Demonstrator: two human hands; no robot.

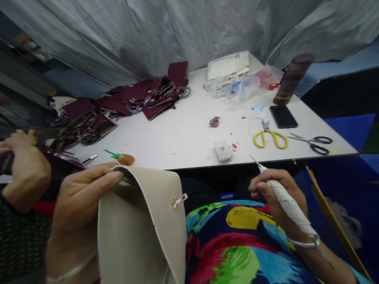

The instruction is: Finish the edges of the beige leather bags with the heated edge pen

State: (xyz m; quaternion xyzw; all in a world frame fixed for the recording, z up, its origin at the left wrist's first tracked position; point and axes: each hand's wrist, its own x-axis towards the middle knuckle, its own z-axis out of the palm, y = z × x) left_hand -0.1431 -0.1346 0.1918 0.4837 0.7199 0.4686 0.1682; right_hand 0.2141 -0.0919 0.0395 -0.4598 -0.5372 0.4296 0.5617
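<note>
My left hand (79, 197) pinches the top edge of a curved beige leather piece (142, 228) held over my lap; a small beige tab sticks out on its right side. My right hand (275, 197) is closed round a pointed tool with a white wrapped handle (287, 201), its thin metal tip pointing up toward the table edge. The tool tip is apart from the beige piece.
A white table (183, 134) carries maroon pieces (133, 98), yellow scissors (269, 138), black scissors (314, 142), a phone (283, 116), a brown cylinder (291, 79), plastic bags (237, 85) and a small white block (223, 151). Another person's hands (23, 165) work at left.
</note>
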